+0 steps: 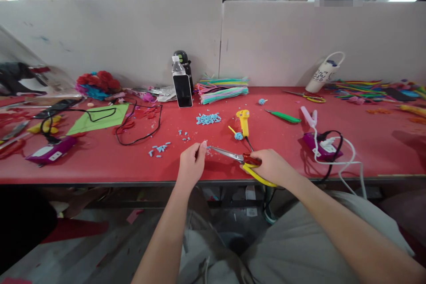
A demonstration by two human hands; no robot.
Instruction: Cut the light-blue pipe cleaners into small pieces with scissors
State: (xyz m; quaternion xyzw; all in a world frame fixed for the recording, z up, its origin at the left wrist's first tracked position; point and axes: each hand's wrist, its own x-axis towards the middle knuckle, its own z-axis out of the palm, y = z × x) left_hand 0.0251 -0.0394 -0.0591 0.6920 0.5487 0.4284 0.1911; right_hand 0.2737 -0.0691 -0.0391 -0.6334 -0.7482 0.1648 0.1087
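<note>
My right hand (266, 165) grips a pair of scissors (229, 154) by red and yellow handles, its blades pointing left. At the blade tips, my left hand (195, 159) pinches a tiny blue piece (208, 147), mostly hidden by the fingers. Small pale scraps lie under the tips. To the left are loose blue cut pieces (162, 148), and a larger pile of blue pieces (208, 119) sits farther back. A yellow glue gun (244, 123) stands beyond the scissors, with a blue cluster (238, 136) beside it.
A phone (183, 91) leans on bottles at the back, beside bundled pipe cleaners (222, 90). Green tweezers (284, 116) and more scissors (309, 96) lie right. Purple power strips (53, 150) with cables flank the work area. The red table's front edge (133, 182) runs below my hands.
</note>
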